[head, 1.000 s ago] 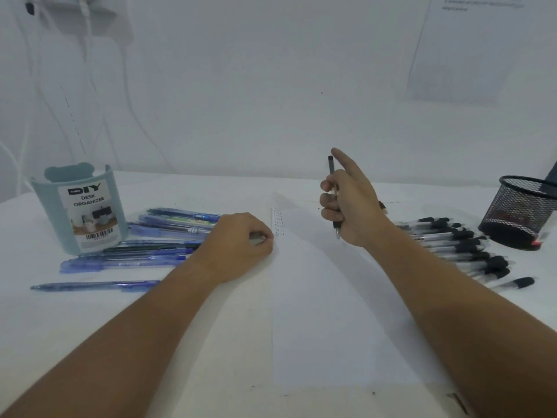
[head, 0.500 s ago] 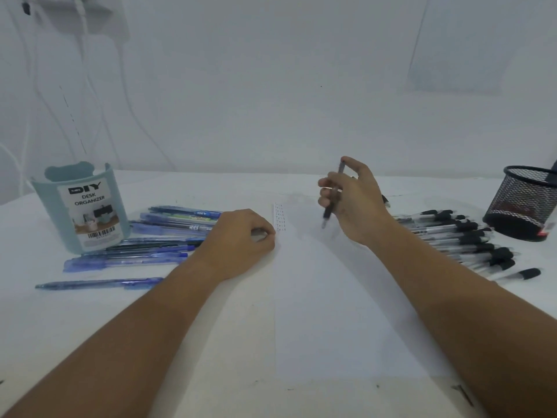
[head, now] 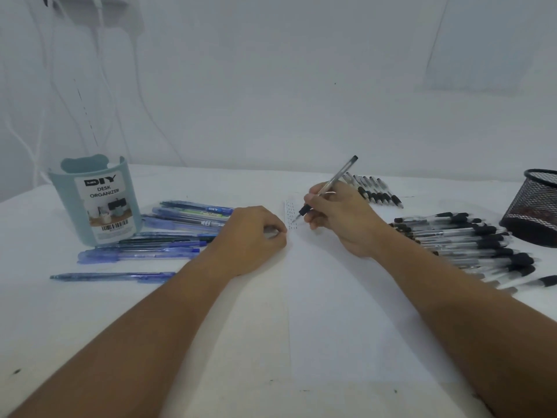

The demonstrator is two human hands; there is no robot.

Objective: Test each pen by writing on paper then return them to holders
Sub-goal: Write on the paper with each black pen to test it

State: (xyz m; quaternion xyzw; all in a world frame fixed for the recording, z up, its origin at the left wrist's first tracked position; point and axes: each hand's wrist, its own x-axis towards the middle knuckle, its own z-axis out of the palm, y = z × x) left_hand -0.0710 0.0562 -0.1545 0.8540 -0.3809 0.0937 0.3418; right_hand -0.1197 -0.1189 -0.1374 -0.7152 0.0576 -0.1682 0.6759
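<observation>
Seated at a white table (head: 75,342), a person tests a pen (head: 327,188) on a sheet of white paper (head: 346,312) that lies flat between the forearms. That pen has a clear barrel, a black grip near the point and a dark cap end, and it slants up and away to the right. Its tip meets the paper at the sheet's far left corner, beside a narrow column of small test marks (head: 291,215). The right hand (head: 340,218) pinches the pen in a writing grip, fingers curled round the black grip section. Curled into a loose fist and holding nothing, the left hand (head: 250,236) rests at the paper's left edge.

Left of that fist lie the blue pens (head: 156,251), translucent blue and loosely fanned; about ten show, though overlaps make the count uncertain, and one lies apart nearer the person. Behind them stands one pale blue-green holder (head: 96,203), its label reading "DIY DESK ORGANIZER".

Right of the writing hand sits a heap of black-grip pens (head: 470,242), clear-bodied like the one in use; roughly fifteen to twenty, too densely stacked to count exactly. A smaller row of pens (head: 373,191), about seven, lies side by side behind the hand. One black mesh cup (head: 533,209) stands at the far right edge, partly cut off by the frame
</observation>
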